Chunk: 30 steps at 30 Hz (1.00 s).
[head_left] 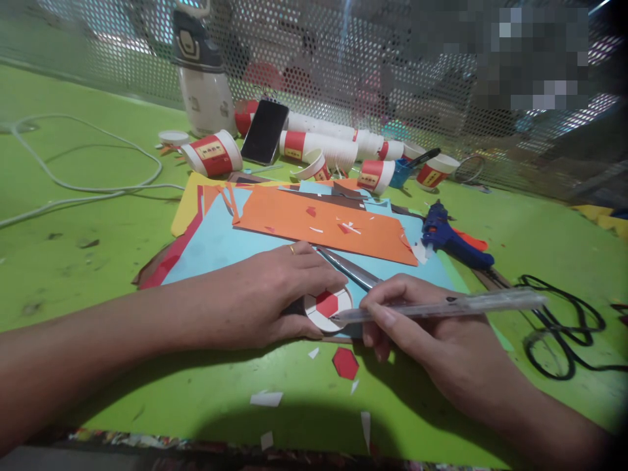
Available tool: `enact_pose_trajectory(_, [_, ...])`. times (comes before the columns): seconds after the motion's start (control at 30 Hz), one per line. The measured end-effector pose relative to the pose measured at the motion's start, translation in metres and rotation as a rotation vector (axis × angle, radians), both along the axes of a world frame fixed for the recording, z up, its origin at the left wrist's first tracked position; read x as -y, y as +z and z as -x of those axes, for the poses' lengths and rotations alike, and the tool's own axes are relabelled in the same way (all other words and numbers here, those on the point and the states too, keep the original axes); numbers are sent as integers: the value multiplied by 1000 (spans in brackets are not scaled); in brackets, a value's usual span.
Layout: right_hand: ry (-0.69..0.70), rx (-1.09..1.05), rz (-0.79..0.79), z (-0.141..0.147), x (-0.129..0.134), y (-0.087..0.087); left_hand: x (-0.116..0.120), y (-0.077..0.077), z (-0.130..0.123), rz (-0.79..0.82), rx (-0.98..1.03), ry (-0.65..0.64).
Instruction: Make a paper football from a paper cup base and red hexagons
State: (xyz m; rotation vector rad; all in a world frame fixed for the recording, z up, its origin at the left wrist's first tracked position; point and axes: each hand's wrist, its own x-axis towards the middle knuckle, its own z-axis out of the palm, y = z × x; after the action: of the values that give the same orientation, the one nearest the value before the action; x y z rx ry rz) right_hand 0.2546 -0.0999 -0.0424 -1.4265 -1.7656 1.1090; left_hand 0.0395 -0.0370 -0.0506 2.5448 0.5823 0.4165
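Note:
My left hand [289, 288] grips the edge of a small round white paper disc [316, 320], thumb at the near side and fingers over the far side. A red hexagon [327, 304] lies at the disc's middle, with dark lines drawn outward from it. My right hand [412, 320] is closed around a clear-barrelled pen [466, 305], its tip touching the disc near the hexagon's lower edge. Just beyond the hands rest scissors [350, 267], partly hidden by my fingers. A loose red hexagon [346, 363] with a dark outline lies on the table nearer to me.
Light blue paper [220, 229] and orange card [314, 216] lie under and beyond my hands. A blue glue gun [456, 242] with a black cord is at right. Behind are paper cups [214, 154], a phone [265, 131] and a bottle [206, 91]. White scraps [266, 398] lie in front.

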Motion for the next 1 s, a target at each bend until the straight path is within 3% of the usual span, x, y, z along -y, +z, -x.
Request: enact_pose_trajectory(1.0, [-11,-16,50,1,1,3,1,1,0,-23,6,-13])
